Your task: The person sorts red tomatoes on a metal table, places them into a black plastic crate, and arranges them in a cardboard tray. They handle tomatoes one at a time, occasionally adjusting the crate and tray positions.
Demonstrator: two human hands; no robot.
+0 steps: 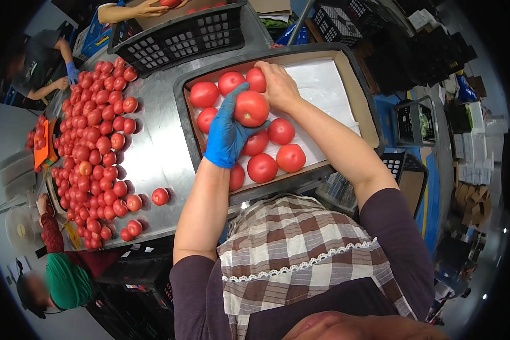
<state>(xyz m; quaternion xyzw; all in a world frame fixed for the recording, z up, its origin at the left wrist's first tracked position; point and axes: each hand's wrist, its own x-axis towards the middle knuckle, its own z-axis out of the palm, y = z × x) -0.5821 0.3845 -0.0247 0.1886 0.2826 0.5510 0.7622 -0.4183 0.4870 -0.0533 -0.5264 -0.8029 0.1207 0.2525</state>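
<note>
My left hand [226, 138], in a blue glove, grips a large red tomato [251, 109] above a shallow black crate [184, 114]. Bare, my right hand [280, 85] curls its fingers around another tomato [256, 79] near the crate's far side. Cardboard [362, 106] lines the crate, with white paper [323, 87] over its bottom. Several tomatoes [262, 168] lie on that paper, mostly in the left part, some partly covered by my left hand and forearm.
A big heap of tomatoes [93, 117] covers the left of the metal table [161, 144]. One loose tomato [160, 196] lies nearer the crate. Beyond stands a deep black crate [182, 40], with another person's hands [159, 7] over it. Two more people are at the table's left end.
</note>
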